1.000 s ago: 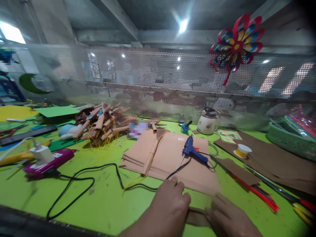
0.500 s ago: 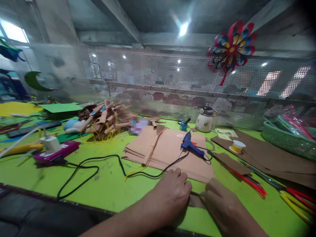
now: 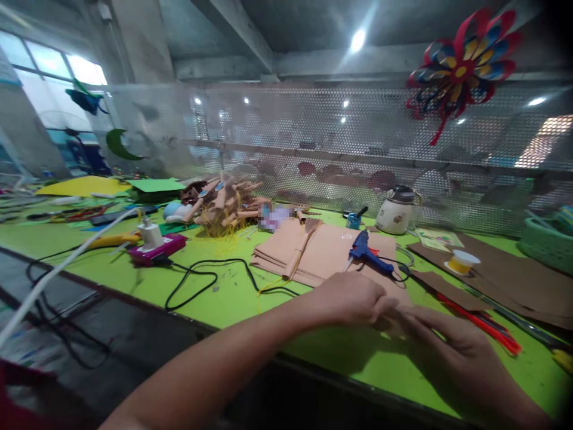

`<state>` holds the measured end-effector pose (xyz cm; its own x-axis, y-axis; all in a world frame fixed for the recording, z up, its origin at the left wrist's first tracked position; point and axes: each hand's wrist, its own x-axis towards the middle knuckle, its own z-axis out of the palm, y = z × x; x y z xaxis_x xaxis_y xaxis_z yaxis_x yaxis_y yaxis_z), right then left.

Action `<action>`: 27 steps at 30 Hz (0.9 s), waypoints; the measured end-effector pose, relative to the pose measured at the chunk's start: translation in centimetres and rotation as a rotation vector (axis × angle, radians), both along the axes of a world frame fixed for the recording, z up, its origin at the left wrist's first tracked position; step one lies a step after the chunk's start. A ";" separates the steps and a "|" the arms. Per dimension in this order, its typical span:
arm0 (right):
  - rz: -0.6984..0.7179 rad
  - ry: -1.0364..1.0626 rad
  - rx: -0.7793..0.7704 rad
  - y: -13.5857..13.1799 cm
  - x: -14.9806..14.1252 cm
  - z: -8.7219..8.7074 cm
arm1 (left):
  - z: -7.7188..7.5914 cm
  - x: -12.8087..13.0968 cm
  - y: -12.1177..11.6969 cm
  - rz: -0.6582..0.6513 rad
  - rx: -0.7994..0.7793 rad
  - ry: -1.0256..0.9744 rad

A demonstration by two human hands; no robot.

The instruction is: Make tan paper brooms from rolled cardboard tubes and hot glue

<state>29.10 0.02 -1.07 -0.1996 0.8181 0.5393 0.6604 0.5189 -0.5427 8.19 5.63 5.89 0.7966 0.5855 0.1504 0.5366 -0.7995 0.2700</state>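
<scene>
My left hand (image 3: 351, 300) is closed, its fingers curled and pinched at the front edge of the table. Against its fingertips comes my right hand (image 3: 461, 346), with thumb and fingers pressed together. Between them is a small strip of brown paper (image 3: 394, 327), mostly covered by the fingers. Just beyond lies a stack of tan paper sheets (image 3: 329, 251). On the stack rest a blue hot glue gun (image 3: 369, 254) and a rolled paper piece with a fringed end (image 3: 299, 255).
A purple power strip (image 3: 161, 251) with a black cord stands left. Behind it are a heap of fringed paper rolls (image 3: 224, 203) and green foam sheets (image 3: 156, 186). At right are a thread spool (image 3: 462, 263), brown paper (image 3: 519, 280), red-handled tool (image 3: 483, 325), green basket (image 3: 544, 239) and jug (image 3: 396, 210).
The view has swung left, so the table's things sit further right. Both hands have lifted slightly off the tabletop and drawn together, covering more of the brown paper strip.
</scene>
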 end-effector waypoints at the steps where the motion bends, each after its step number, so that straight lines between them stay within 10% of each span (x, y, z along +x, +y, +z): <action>1: 0.012 -0.046 0.045 0.1 0.1 -0.4 | 0.1 0.2 0.4 -0.016 -0.094 0.010; 10: 0.067 -0.291 0.312 -0.4 0.0 -0.9 | -3.3 0.2 1.8 -0.079 -0.822 -0.208; 27: 0.257 -0.139 -0.493 1.7 -1.0 2.7 | -2.7 -1.0 1.9 -0.103 -0.513 -0.124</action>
